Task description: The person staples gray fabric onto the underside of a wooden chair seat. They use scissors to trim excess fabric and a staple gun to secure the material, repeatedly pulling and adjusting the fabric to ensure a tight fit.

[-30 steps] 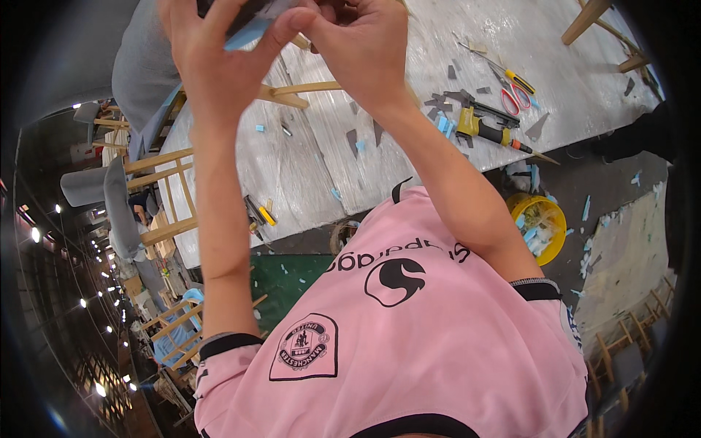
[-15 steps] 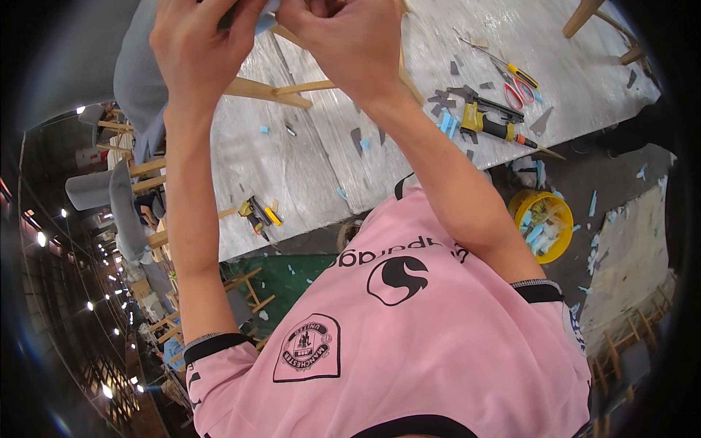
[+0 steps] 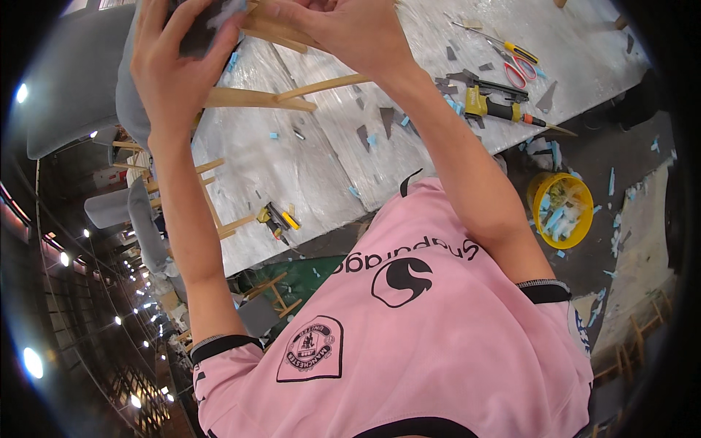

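Observation:
A grey upholstered chair with wooden legs [image 3: 255, 99] stands on the plastic-covered table at the top left. My left hand [image 3: 174, 77] is at its grey padding, thumb and fingers apart, beside a pale wispy scrap [image 3: 228, 12]. To its right, my right hand [image 3: 358, 35] has its fingers curled in, the thumb lying along a wooden rail [image 3: 281, 31] of the chair. Whatever is between those fingers is hidden at the upper edge of the picture.
On the table [image 3: 321, 175] lie a staple gun [image 3: 491, 108], red-handled scissors [image 3: 520, 71], a yellow-handled screwdriver [image 3: 522, 53], pliers [image 3: 272, 221] and several grey and blue scraps. A yellow bucket of scraps [image 3: 540, 223] stands on the floor at right. Other grey chairs [image 3: 113, 210] are at left.
The view has shifted. My left hand has moved left, away from my right hand, and its fingers have spread. More of the wooden rail between the hands now shows.

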Demonstrator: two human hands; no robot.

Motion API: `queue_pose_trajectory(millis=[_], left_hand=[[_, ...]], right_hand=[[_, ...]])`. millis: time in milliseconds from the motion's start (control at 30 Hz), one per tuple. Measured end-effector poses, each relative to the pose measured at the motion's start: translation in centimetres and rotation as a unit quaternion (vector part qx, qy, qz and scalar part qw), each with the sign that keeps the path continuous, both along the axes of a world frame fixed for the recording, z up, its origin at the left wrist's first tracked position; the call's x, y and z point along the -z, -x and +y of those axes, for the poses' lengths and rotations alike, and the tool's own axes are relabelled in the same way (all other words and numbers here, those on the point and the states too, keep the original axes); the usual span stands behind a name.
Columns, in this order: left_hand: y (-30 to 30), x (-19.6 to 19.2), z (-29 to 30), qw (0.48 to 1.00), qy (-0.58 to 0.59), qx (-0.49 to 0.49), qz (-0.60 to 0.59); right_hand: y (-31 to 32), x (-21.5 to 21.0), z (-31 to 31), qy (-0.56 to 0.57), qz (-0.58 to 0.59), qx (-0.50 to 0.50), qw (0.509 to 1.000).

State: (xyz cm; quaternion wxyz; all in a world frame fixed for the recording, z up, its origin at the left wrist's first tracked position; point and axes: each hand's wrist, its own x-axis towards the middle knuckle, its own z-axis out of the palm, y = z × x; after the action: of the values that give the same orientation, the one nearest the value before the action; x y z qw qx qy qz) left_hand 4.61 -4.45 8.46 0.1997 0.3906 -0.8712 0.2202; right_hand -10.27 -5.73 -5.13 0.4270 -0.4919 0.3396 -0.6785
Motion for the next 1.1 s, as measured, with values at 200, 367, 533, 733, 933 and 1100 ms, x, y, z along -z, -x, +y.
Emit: queue_pose_trajectory(millis=[200, 367, 533, 733, 933, 1100], left_hand=[[-1.0, 0.2, -0.9, 0.996, 0.066, 0.056, -0.024], [-0.1, 0.3, -0.5, 0.998, 0.03, 0.044, 0.031], [-0.8, 0.2, -1.0, 0.997, 0.025, 0.065, 0.033], [-0.8, -0.1, -1.3, 0.998, 0.05, 0.05, -0.001], [0.1, 1.3, -1.6, 0.981, -0.027, 0.049, 0.185], [1.3, 1.3, -2.0, 0.994, 0.057, -0.012, 0.096]], right_hand=[[-0.2, -1.6, -1.1, -0.01, -0.156, -0.171, 0.973], [-0.7, -1.2, -1.8, -0.051, -0.209, -0.24, 0.947], [-0.3, -1.7, -1.6, -0.053, -0.134, -0.227, 0.963], [0.8, -0.5, -2.4, -0.058, -0.087, -0.261, 0.96], [-0.1, -1.0, -2.9, -0.133, -0.16, -0.298, 0.932], [-0.8, -0.7, -2.6, -0.049, -0.091, -0.243, 0.964]])
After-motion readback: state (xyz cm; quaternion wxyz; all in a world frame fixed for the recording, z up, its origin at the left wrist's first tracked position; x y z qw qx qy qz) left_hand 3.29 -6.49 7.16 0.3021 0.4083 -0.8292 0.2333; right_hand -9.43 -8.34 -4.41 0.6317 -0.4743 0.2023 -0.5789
